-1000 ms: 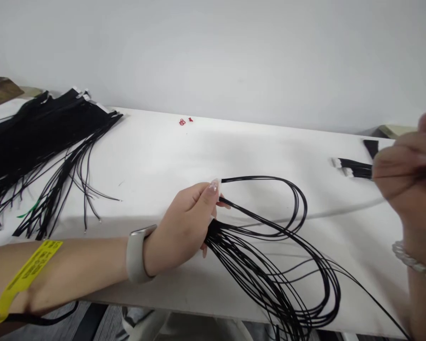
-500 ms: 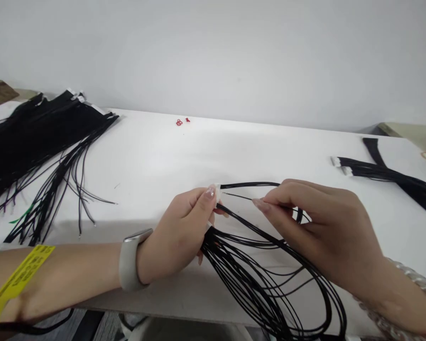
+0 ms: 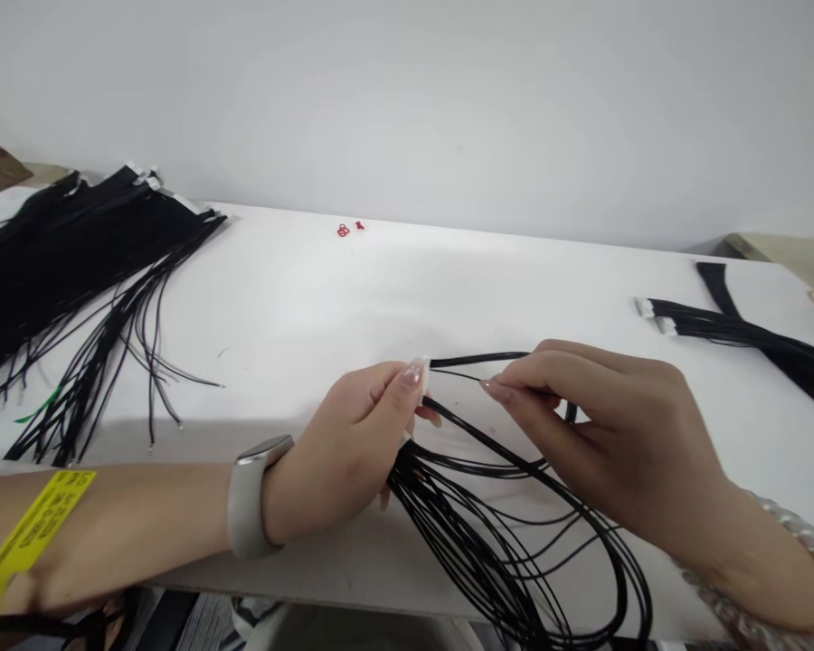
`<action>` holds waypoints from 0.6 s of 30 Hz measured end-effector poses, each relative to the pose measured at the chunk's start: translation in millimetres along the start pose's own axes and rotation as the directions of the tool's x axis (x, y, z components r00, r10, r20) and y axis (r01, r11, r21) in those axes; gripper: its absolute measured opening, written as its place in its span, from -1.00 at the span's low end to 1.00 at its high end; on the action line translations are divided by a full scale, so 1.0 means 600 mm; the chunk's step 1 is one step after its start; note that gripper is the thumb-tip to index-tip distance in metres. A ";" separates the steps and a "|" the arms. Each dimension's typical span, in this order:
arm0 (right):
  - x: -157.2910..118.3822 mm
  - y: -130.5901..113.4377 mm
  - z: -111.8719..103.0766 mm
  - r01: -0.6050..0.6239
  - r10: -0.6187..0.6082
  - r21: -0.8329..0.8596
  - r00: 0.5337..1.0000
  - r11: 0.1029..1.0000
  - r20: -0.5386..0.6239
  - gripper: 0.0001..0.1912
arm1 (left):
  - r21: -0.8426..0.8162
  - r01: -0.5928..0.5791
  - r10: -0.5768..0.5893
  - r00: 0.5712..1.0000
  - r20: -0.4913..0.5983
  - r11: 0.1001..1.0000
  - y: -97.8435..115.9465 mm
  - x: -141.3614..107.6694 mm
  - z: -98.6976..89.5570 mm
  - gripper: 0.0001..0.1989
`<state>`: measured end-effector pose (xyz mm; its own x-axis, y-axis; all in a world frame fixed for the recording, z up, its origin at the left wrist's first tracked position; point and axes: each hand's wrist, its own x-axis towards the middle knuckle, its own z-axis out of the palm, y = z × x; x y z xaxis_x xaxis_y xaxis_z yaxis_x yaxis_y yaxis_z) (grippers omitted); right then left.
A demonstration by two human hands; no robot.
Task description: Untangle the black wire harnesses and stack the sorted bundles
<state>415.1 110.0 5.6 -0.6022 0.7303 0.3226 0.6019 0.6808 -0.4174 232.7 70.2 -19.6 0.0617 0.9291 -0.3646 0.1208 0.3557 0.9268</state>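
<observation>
We have a loose bundle of thin black wires in front of us, long looped strands that fan out and droop past the edge of the white tabletop. Their gathered ends meet at a small white connector, held just above the tabletop between our two hands.

Our left hand is closed around the bundle, with the thumb and fingers pinching it close to the connector. Our right hand comes in from the other side, with thumb and forefinger pinched on one thin wire just beside the connector. The two hands are near each other but not touching.

That makes two hands and one bundle in them, with too many wires to count. Left of our hands lies a large heap of black wires. Right of them lies a smaller heap with two white ends showing. Beyond our hands sit two tiny red bits.
</observation>
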 end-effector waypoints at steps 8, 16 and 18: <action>-0.010 -0.012 0.025 0.081 -0.087 -0.095 0.994 0.992 -0.063 -0.90 | 0.262 -0.220 0.199 0.975 0.103 0.940 0.008 -0.006 0.001 -0.64; 0.005 0.004 0.011 0.096 -0.100 -0.197 0.995 0.976 -0.008 -0.77 | 0.062 -0.084 0.080 0.995 0.062 0.995 0.002 0.005 0.001 -0.62; 0.010 0.008 -0.017 0.064 -0.080 -0.252 0.995 0.966 -0.052 -0.51 | -0.025 -0.040 0.040 0.999 0.032 0.999 0.001 0.008 0.001 -0.61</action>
<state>419.8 118.4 14.1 -0.6202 0.6756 0.3986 0.6745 0.7187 -0.1687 233.4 74.8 -20.7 0.0981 0.9390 -0.3297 0.0930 0.3212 0.9424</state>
